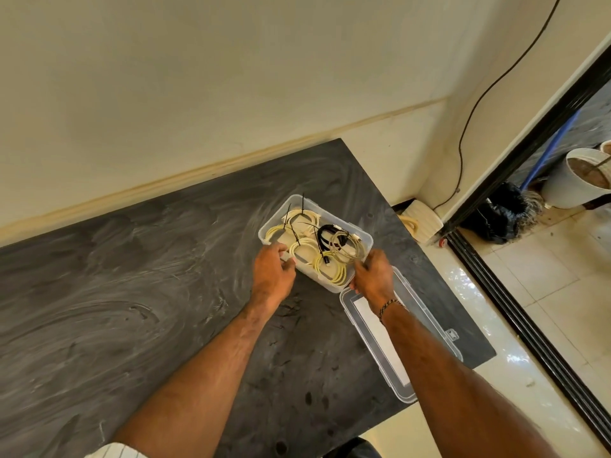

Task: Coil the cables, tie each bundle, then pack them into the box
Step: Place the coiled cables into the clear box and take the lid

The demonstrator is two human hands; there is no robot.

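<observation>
A clear plastic box (332,214) stands on the dark table (132,276) near its right side. Inside lie several coiled pale yellow cables (305,251), one black coil (327,234) and a whitish coil (347,244), each bound with black zip ties whose tails stick up. My left hand (272,274) grips the box's near left rim. At the near right corner of the box, my right hand (375,276) holds the rim with curled fingers. The clear lid (429,328) lies flat on the table just right of the box, partly under my right forearm.
The table's right edge (439,276) drops to a tiled floor. A black cord (469,120) hangs down the wall corner. Beyond a dark door track stand a white bucket (575,180), a black bag (499,213) and a blue-handled broom (545,157).
</observation>
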